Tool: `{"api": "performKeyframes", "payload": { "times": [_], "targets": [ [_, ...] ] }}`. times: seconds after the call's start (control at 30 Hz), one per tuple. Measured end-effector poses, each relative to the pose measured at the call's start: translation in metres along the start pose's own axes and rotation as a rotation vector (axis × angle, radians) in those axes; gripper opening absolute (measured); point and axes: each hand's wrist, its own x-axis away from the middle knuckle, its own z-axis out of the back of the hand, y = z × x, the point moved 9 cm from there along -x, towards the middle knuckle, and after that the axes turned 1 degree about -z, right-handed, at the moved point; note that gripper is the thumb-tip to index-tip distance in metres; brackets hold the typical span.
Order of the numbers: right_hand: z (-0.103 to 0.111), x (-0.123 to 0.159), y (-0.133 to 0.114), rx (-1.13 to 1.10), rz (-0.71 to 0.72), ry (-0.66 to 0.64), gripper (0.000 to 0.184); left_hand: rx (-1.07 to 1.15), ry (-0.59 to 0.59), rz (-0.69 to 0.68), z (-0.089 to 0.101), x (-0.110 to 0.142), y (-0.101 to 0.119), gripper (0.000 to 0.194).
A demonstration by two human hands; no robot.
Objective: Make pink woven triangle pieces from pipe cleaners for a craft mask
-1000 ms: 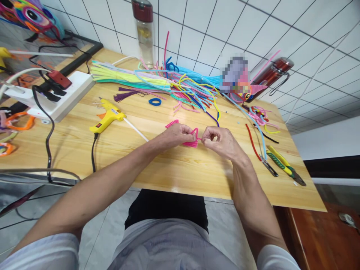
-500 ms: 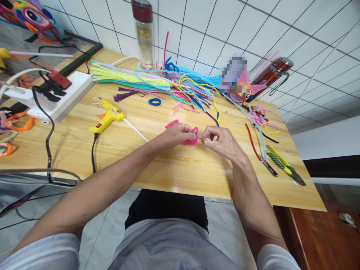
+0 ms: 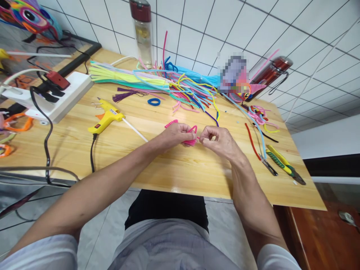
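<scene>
Over the middle of the wooden table, my left hand [image 3: 180, 134] is closed around a bent piece made of hot-pink pipe cleaner [image 3: 190, 142]. One ridged end of it sticks out behind the hand, and a loop stands up by the thumb. My right hand [image 3: 216, 139] is just to the right, thumb and forefinger pinched on the short pink end that comes from the piece. The fingers hide much of the pink piece. Left of my hands lies a yellow hot glue gun [image 3: 108, 117] with a white glue stick in its back. A blue ring [image 3: 153, 102] lies beyond them.
Bundles of coloured pipe cleaners [image 3: 129, 77] lie along the tiled wall beside a clear bottle [image 3: 143, 37]. Pliers [image 3: 284, 164] and a small metal cutter [image 3: 269, 166] are at the right. A white power strip [image 3: 66, 95] with cords occupies the left. A red flask [image 3: 274, 73] stands at the back right.
My right hand has shifted slightly left, closer to my left hand. Less of the pink end shows between them. Both hands keep their hold.
</scene>
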Motion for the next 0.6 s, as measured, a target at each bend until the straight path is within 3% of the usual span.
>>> {"api": "performKeyframes", "payload": {
  "times": [0.2, 0.47, 0.6],
  "targets": [
    [-0.002, 0.002, 0.003, -0.014, -0.031, -0.084, 0.008, -0.089, -0.010, -0.007, -0.005, -0.001, 0.000, 0.013],
    [-0.006, -0.001, 0.011, -0.050, -0.067, -0.151, 0.012, -0.317, 0.016, -0.108, 0.001, -0.001, 0.004, 0.018],
    [-0.002, 0.000, 0.014, -0.051, -0.087, -0.161, 0.022, -0.254, 0.026, -0.096, 0.003, -0.001, 0.002, 0.016]
  ]
}}
